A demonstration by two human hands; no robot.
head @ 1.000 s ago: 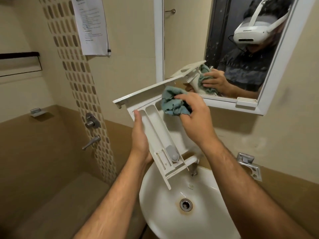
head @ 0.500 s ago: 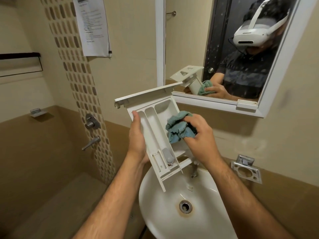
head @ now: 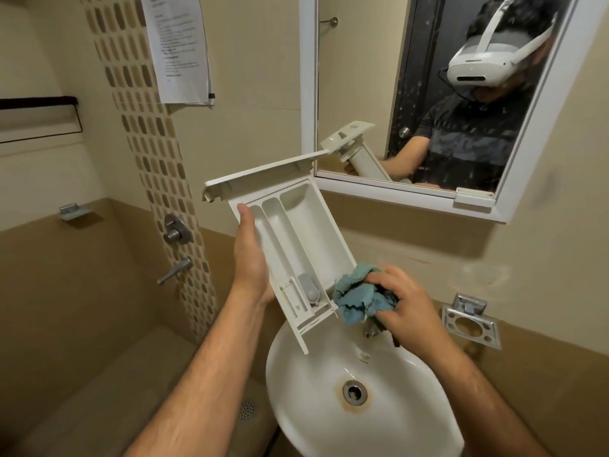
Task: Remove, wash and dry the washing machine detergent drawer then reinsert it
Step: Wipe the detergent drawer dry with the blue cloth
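On the far left wall a dark towel rail (head: 38, 102) is seen, and below it a small metal soap dish (head: 73, 211) is fixed at the tile line. Further along, a strip of mosaic tiles (head: 155, 153) is crossed by a printed paper notice (head: 179, 47), with a shower mixer knob (head: 174, 229) and a lever tap (head: 174, 270) mounted beneath.

Now the action: the left hand (head: 252, 258) is wrapped around the left edge of the white detergent drawer (head: 296, 239), thumb laid on the rim, fingers hidden behind. The drawer is held up in the air above the white sink (head: 329, 420), tilted, its front panel uppermost and its open compartments turned toward the camera. Its lower right corner is met by a crumpled blue-green cloth (head: 357, 296), and that cloth is bunched tightly in the right hand (head: 403, 301), fingers curled around it, just over the back of the basin. The drain (head: 354, 392) is ringed by a rusty stain.

Above, the drawer's back is reflected in the white-framed mirror (head: 308, 94), along with a person wearing a white headset. At the right, a chrome toothbrush holder (head: 471, 319) is bolted to the wall.
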